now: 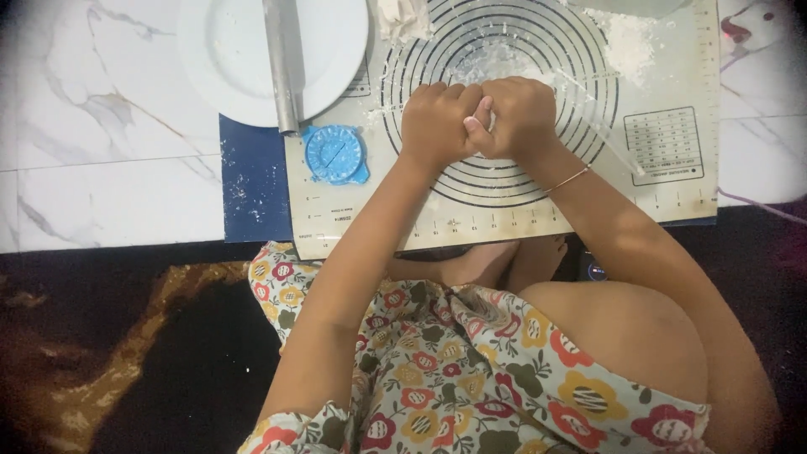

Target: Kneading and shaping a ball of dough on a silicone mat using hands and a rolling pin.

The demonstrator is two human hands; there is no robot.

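Note:
My left hand (437, 122) and my right hand (521, 113) are pressed together, fingers closed, over the ringed middle of a beige pastry mat (664, 76). A small pale piece of dough (489, 120) shows between the fingers; most of it is hidden. A thin bangle sits on my right wrist. To the left of my hands, a round blue dumpling mould (334, 154) lies on the mat's edge. Flour is scattered over the rings and at the mat's far right.
A white plate (227, 59) stands at the back left with a metal rolling pin (284, 67) laid across it. A lump of dough (399, 17) lies at the mat's top edge. A dark blue sheet (252, 185) lies under the mat on the marble floor.

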